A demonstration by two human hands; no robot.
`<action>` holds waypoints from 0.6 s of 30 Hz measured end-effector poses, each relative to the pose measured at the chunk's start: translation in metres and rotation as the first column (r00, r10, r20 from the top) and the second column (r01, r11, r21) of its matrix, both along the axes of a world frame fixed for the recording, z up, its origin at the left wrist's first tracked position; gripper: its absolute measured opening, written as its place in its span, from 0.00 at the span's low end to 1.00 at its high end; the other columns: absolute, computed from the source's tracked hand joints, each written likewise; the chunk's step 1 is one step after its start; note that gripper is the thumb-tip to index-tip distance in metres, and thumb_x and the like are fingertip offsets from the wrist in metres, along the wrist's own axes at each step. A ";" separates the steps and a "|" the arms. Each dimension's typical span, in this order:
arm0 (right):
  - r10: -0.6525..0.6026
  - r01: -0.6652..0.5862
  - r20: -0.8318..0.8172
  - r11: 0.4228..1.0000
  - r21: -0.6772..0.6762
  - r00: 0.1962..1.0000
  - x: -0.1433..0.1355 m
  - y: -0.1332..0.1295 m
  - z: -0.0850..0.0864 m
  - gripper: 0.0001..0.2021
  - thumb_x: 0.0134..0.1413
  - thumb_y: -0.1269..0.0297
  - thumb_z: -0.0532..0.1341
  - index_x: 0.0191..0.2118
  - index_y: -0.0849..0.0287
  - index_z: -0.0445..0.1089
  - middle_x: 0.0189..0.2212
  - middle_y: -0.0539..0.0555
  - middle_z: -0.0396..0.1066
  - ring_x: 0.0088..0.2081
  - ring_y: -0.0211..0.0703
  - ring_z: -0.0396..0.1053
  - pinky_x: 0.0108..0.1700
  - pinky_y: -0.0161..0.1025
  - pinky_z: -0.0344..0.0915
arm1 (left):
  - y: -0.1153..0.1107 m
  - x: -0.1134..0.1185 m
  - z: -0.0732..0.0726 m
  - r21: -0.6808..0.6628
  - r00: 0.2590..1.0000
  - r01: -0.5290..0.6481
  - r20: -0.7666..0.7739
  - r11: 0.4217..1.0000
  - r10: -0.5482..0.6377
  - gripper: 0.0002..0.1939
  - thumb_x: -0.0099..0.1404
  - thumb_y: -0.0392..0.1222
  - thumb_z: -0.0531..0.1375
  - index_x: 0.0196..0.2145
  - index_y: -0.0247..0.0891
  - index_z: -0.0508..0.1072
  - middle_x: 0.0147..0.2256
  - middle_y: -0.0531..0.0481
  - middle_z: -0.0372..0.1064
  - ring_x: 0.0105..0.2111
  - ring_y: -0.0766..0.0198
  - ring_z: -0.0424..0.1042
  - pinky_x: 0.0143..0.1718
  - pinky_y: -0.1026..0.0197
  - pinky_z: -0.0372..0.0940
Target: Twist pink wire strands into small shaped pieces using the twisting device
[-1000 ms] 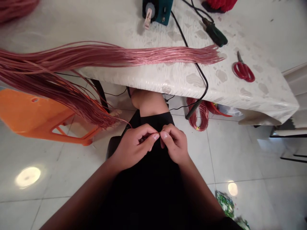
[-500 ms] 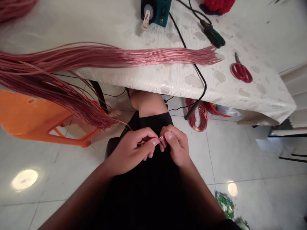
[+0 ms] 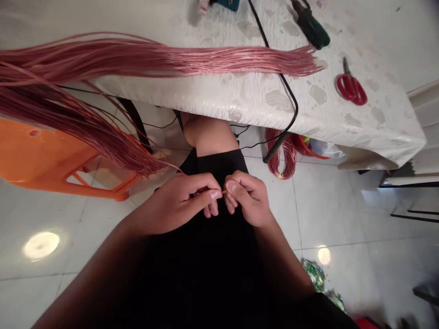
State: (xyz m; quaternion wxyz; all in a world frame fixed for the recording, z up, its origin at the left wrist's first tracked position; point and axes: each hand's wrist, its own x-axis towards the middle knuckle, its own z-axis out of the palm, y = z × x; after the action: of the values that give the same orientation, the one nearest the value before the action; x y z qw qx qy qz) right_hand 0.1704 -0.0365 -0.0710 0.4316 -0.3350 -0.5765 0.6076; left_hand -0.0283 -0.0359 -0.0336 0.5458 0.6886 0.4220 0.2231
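Above my lap, my left hand (image 3: 192, 196) pinches a thin copper-coloured wire (image 3: 224, 192) between thumb and forefinger. My right hand (image 3: 248, 196) is closed on the same wire's end, just to the right, with a short stretch showing between the fingertips. The wire runs back from my left hand toward a drooping bundle of pinkish-red wires (image 3: 113, 141), whose cut ends hang by the orange stool. A second part of the bundle (image 3: 206, 61) lies along the table. My fingers hide how the wire's tip is shaped.
On the table (image 3: 322, 114) are red-handled scissors (image 3: 351, 87), a green-handled tool (image 3: 313, 29), a black cable (image 3: 290, 91) and part of a teal device (image 3: 228, 3). An orange stool (image 3: 41, 155) stands left. A wire coil (image 3: 281, 160) and a red basin (image 3: 305, 147) sit under the table.
The view has tilted, so the table and bundle appear higher. My hands stay together on the wire, with the left hand's wrist lower and flatter and the fingertips slightly apart.
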 end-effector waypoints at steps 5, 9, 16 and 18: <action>0.021 -0.021 0.005 0.999 -0.030 1.000 0.000 0.000 0.002 0.14 0.68 0.62 0.57 0.29 0.58 0.63 0.17 0.43 0.61 0.18 0.31 0.61 0.24 0.32 0.57 | 0.001 0.000 0.003 -0.006 1.000 0.018 -0.015 1.000 -0.018 0.10 0.72 0.41 0.55 0.35 0.39 0.74 0.30 0.59 0.76 0.30 0.73 0.75 0.33 0.71 0.65; 0.046 -0.046 0.019 0.999 -0.023 0.999 -0.001 0.000 0.004 0.15 0.68 0.62 0.57 0.28 0.59 0.63 0.18 0.43 0.61 0.18 0.31 0.61 0.24 0.32 0.56 | 0.000 0.003 0.003 0.010 1.000 0.015 0.009 1.000 -0.015 0.08 0.70 0.39 0.57 0.34 0.39 0.74 0.28 0.59 0.75 0.29 0.73 0.74 0.31 0.72 0.65; 0.048 -0.105 -0.309 0.980 -0.170 0.950 -0.008 -0.006 0.003 0.16 0.67 0.64 0.58 0.26 0.58 0.60 0.18 0.41 0.56 0.14 0.28 0.58 0.18 0.29 0.51 | -0.001 0.003 0.005 -0.102 0.983 0.075 0.172 0.992 -0.057 0.08 0.71 0.37 0.55 0.33 0.37 0.71 0.27 0.59 0.75 0.26 0.73 0.74 0.30 0.72 0.67; 0.048 -0.113 -0.327 0.977 -0.182 0.944 -0.009 -0.007 0.001 0.15 0.68 0.63 0.58 0.27 0.58 0.60 0.17 0.41 0.56 0.14 0.28 0.58 0.18 0.29 0.51 | -0.002 0.003 0.004 -0.114 0.981 0.074 0.186 0.991 -0.052 0.08 0.72 0.37 0.55 0.33 0.37 0.70 0.26 0.59 0.75 0.26 0.74 0.74 0.29 0.72 0.67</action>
State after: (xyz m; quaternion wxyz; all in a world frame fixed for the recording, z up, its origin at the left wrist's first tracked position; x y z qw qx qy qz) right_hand 0.1619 -0.0434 -0.0698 0.4588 -0.2490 -0.4483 0.7256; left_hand -0.0250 -0.0378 -0.0294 0.6292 0.6442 0.3610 0.2422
